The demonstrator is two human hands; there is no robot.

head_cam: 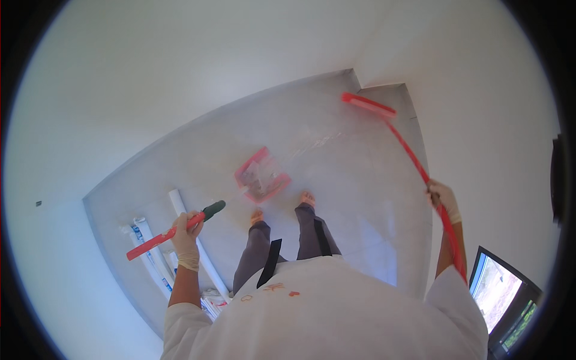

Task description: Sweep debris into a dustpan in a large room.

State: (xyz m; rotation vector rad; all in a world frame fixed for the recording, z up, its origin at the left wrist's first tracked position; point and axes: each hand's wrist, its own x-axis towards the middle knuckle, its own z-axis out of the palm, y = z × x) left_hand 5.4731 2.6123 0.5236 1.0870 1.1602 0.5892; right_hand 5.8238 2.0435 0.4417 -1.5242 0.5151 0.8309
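My left hand (185, 238), in a pale thin glove, grips a red stick (153, 243) with a dark green end, held above the floor. A red dustpan (281, 183) lies ahead of my feet, with crumpled clear plastic and debris in it. Whether the stick joins the dustpan, I cannot tell. Also gloved, my right hand (443, 200) is closed around the red handle of a broom (407, 146). The red broom head (369, 105) is at the far right of the floor, near the wall corner, and looks slightly blurred.
White walls bound the grey tiled floor (216, 148). Long white tubes (207, 256), some in printed wrapping, lie at the left. A pale streak (317, 144) crosses the floor beyond the dustpan. My bare feet (308, 198) stand close to it. A dark-framed window (497, 288) is at lower right.
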